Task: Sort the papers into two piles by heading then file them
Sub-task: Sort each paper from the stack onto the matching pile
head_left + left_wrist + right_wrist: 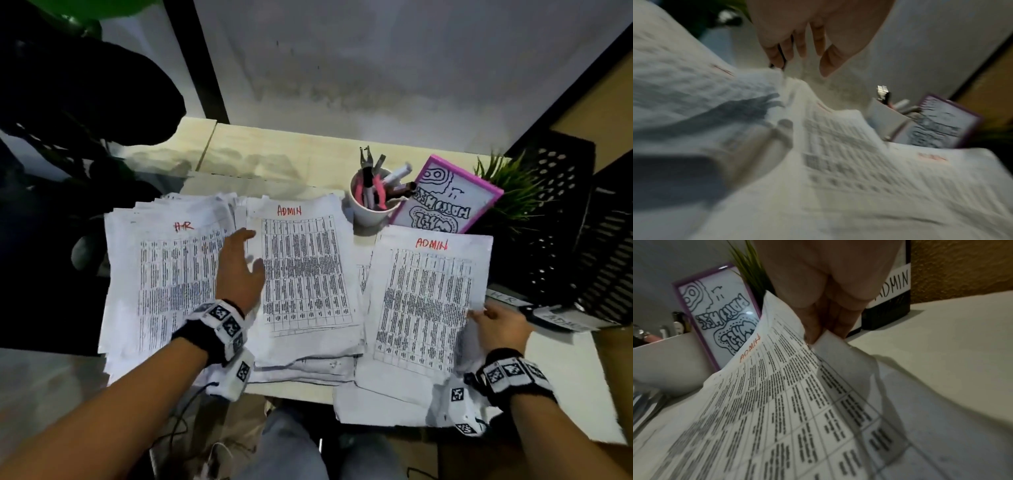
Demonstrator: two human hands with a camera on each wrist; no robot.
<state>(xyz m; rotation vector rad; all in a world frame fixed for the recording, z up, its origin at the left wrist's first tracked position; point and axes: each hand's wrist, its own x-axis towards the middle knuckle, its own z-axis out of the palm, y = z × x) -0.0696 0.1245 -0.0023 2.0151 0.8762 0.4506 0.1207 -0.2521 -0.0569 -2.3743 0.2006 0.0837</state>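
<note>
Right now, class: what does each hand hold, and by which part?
The right hand pinches an ADMIN sheet by its right edge. The left hand holds nothing.

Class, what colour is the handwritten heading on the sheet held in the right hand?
Red-orange, reading ADMIN, on the sheet the right hand pinches; clearest in the head view.

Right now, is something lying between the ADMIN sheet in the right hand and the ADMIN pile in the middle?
Nothing visible blocks it. The right hand pinches the ADMIN sheet, and only flat papers lie before the ADMIN pile. The left hand hovers at its left edge.
</note>
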